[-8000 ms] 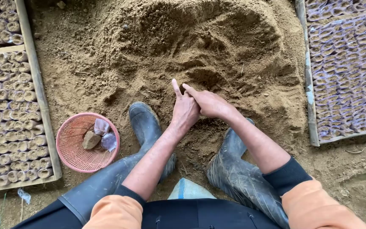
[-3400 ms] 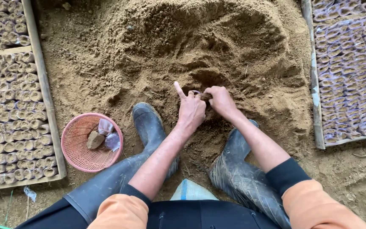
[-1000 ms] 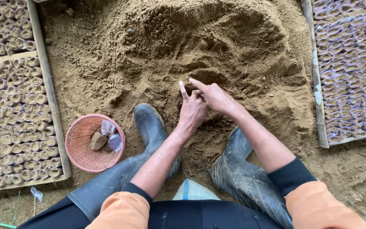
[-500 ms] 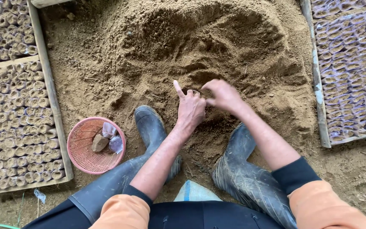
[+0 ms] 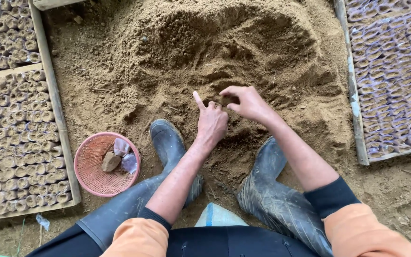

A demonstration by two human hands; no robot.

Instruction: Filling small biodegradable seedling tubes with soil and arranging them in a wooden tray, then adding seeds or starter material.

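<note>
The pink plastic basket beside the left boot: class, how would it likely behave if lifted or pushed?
The pink plastic basket has thin mesh walls, so it is probably light and slightly flexible. The few lumps inside sit off-centre, so it might tilt when lifted. On the loose soil it would likely drag rather than glide.

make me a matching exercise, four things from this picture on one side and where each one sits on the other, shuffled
Things:
1. pink basket
2. soil heap
3. left hand
4. rubber boots

Places:
A. either side of the forearms
B. index finger raised, beside the right hand
C. left of the left boot, holding small pieces
D. middle, between the two trays

Pairs: 1-C, 2-D, 3-B, 4-A
</note>
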